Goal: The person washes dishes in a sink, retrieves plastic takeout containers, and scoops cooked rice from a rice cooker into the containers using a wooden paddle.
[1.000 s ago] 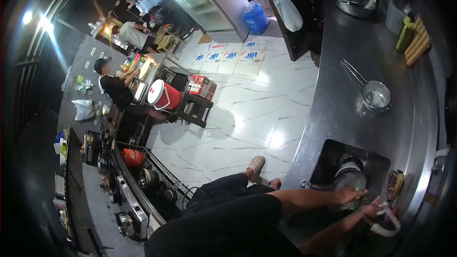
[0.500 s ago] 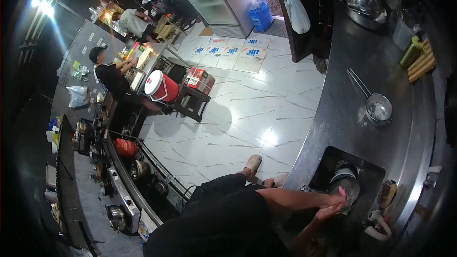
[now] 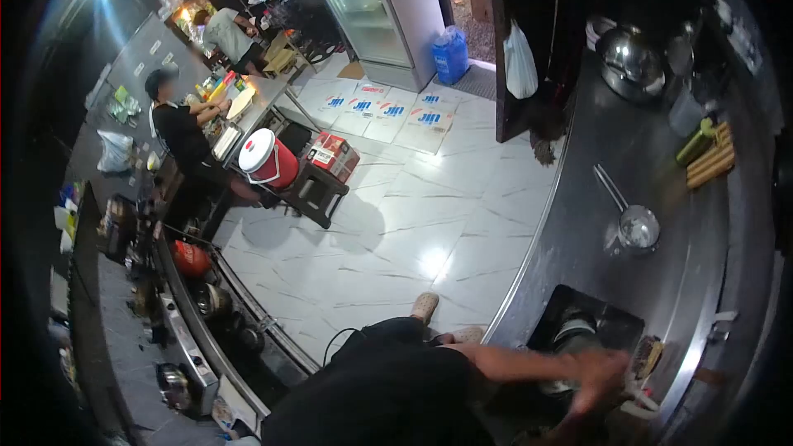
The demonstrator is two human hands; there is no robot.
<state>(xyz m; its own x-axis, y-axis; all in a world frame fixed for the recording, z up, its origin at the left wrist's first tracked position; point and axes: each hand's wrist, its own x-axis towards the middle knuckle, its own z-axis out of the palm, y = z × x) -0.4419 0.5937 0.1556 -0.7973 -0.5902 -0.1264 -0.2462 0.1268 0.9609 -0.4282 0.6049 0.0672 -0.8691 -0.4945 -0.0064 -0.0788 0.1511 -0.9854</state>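
My left hand [image 3: 600,373], smeared by motion, is over the near part of the dark sink [image 3: 624,322], close to the pale curved faucet or hose [image 3: 640,403]. Whether it holds anything cannot be made out. My right forearm [image 3: 563,431] comes in below it, and my right hand is mostly hidden or blurred beneath the left. Inside the sink is a round vessel [image 3: 576,330], partly covered by my left hand and arm. A brush-like scrubber [image 3: 648,357] lies at the sink's right edge.
On the metal counter [image 3: 578,223] are a strainer [image 3: 638,227], a green bottle [image 3: 698,142], wooden rods [image 3: 712,158] and a shiny pot [image 3: 632,62]. Across the tiled floor, two people work at tables near a red bucket [image 3: 269,161] on a stool. A stove [image 3: 188,351] stands left.
My hands came together from beside the faucet, then moved back right toward it, the left now blurred over the right. The camera view has shifted; the strainer and scrubber stay in place.
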